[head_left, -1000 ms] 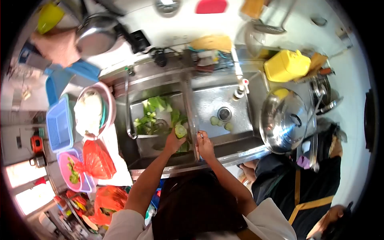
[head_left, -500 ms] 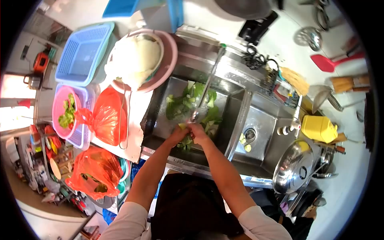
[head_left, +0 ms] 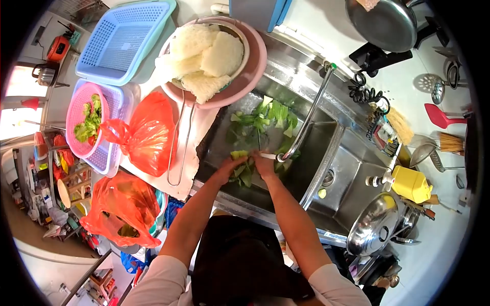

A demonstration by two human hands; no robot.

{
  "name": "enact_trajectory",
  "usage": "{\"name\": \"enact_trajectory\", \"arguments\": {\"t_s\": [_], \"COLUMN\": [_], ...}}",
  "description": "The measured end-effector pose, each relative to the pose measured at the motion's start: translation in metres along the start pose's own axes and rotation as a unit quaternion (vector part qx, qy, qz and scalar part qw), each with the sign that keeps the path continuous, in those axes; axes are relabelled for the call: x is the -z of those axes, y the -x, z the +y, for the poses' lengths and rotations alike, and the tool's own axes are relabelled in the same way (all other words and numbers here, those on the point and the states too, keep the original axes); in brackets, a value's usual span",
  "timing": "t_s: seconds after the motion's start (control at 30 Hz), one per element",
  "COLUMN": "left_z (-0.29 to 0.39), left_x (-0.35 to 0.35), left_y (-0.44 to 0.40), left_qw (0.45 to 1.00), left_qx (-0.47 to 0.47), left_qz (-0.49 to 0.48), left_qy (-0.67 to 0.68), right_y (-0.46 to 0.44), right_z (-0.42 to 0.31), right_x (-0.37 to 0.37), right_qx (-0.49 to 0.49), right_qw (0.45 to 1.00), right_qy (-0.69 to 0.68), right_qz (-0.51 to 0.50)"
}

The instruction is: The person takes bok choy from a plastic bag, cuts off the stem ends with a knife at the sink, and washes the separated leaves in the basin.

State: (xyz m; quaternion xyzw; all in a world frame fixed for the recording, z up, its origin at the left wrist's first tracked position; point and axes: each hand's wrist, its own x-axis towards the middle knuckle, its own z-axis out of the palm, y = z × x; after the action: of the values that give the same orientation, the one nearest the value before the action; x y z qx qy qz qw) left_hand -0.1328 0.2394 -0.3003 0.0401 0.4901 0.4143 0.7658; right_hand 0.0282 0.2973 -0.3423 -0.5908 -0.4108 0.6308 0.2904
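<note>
In the left sink basin, my left hand is closed around a head of bok choy, its pale base at the fingers and its leaves hanging down. My right hand is beside it, just under the tip of the faucet; its fingers are partly hidden, and I cannot tell whether it grips anything. Loose bok choy leaves lie in the water beyond both hands.
A pink basin with a bowl of dried white noodles overhangs the sink's back left. Left are a red plastic bag and blue basket. A metal lid and yellow jug stand right.
My view has shifted, so the sink and counter appear turned. My hands have moved slightly apart; they were together under the spout before.
</note>
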Motion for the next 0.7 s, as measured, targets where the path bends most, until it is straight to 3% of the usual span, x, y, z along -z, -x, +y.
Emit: {"name": "enact_trajectory", "arguments": {"t_s": [0.07,0.13,0.23,0.3,0.4,0.47,0.6,0.7], "left_z": [0.003,0.002,0.009,0.013,0.014,-0.018,-0.027,-0.013], "left_x": [-0.001,0.001,-0.002,-0.005,-0.014,0.000,-0.011,-0.004], "left_y": [0.000,0.000,0.001,0.003,0.002,-0.030,-0.043,-0.038], "left_qw": [1.000,1.000,0.998,0.997,0.994,0.993,0.927,0.930], "left_qx": [0.010,0.006,-0.011,-0.002,0.049,-0.073,-0.286,-0.135], "left_qz": [0.008,0.014,0.005,-0.019,0.004,0.090,0.191,0.173], "left_qy": [0.010,0.027,0.062,0.076,0.094,-0.014,-0.147,-0.294], "right_y": [-0.019,-0.007,-0.013,-0.012,-0.007,0.005,0.017,0.010], "right_z": [0.040,-0.004,-0.007,-0.012,-0.025,-0.049,-0.057,-0.053], "right_x": [0.009,0.007,0.018,0.021,0.018,0.012,0.011,0.015], "right_qx": [0.218,0.102,0.160,-0.065,-0.265,-0.261,-0.170,-0.160], "right_qw": [0.944,0.958,0.895,0.984,0.961,0.957,0.973,0.974], "right_qy": [0.246,0.270,0.415,0.145,-0.058,-0.115,-0.138,-0.132], "right_qz": [0.012,0.005,-0.035,-0.078,-0.056,-0.048,-0.072,-0.086]}}
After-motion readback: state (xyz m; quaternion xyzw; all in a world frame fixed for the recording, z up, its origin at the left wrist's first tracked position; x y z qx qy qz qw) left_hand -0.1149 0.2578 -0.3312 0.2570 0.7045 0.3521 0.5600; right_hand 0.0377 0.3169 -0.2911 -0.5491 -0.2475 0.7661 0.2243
